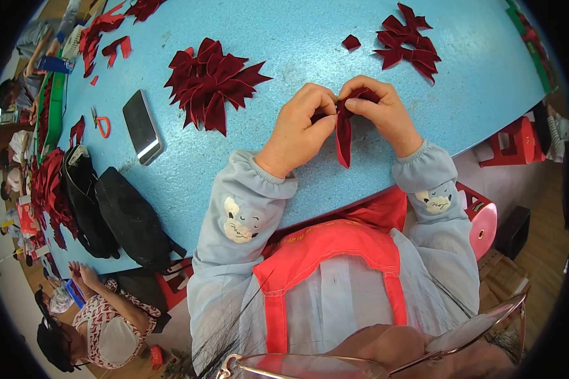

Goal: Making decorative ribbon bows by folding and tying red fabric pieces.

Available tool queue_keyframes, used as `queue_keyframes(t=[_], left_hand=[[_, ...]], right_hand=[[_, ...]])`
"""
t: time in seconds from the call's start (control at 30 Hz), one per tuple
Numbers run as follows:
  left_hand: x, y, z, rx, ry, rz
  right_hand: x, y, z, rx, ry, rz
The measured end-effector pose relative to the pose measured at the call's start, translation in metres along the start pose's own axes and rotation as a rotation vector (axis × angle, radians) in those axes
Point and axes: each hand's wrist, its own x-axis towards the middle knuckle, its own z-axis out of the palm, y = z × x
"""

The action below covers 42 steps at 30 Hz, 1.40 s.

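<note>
Near the front of the blue table [316,180], a dark red velvet ribbon [343,142] is between my two hands, one end hanging down. My left hand [300,129] is closed, its thumb and fingers pinching the ribbon from the left. With thumb and curled fingers, my right hand [380,112] grips a folded part of the same ribbon. The fingers partly hide where the folds meet. Left of my hands lies a heap of dark red velvet bows [212,88]. More velvet bows [408,44] lie beyond my right hand, beside a small velvet scrap [351,42].
A phone [142,126] and small red-handled scissors [101,123] lie on the left, near black bags [129,208]. Green trays [54,114] edge the table. Red stools [515,142] stand at right. A co-worker [101,322] sits at lower left.
</note>
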Motion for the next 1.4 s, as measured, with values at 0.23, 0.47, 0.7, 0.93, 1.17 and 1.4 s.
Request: queue_keyframes(t=[0.23, 0.47, 0.7, 0.93, 1.17, 1.4], left_hand=[[0.0, 0.001, -0.01, -0.281, -0.174, -0.272], [0.001, -0.003, -0.006, -0.359, -0.128, -0.24], [0.001, -0.001, -0.008, -0.4, -0.152, -0.277], [0.0, 0.001, -0.012, -0.419, -0.212, -0.374], [0.0, -0.002, -0.011, -0.453, -0.189, -0.331], [-0.001, -0.008, -0.009, -0.554, -0.18, -0.368]], right_hand=[[0.0, -0.002, -0.003, -0.011, -0.04, 0.018], [0.0, -0.001, -0.005, -0.033, -0.055, 0.034], [-0.002, -0.002, -0.007, -0.029, -0.077, 0.03], [-0.002, -0.003, -0.008, -0.019, -0.101, 0.046], [-0.004, -0.006, -0.007, -0.025, -0.074, 0.055], [-0.004, -0.006, -0.007, -0.037, -0.059, 0.053]])
